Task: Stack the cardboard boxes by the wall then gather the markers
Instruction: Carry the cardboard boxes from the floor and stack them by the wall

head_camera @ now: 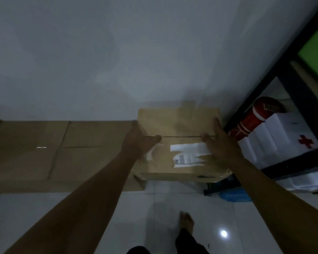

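My left hand [139, 142] and right hand [221, 145] flank the small box [180, 129] against the wall [117, 52]. The large box [62, 153] lies left of it, the shelf [299, 99] right, my foot [186, 220] before it.

Both hands [139, 142] [221, 143] grip a cardboard box [178, 125].
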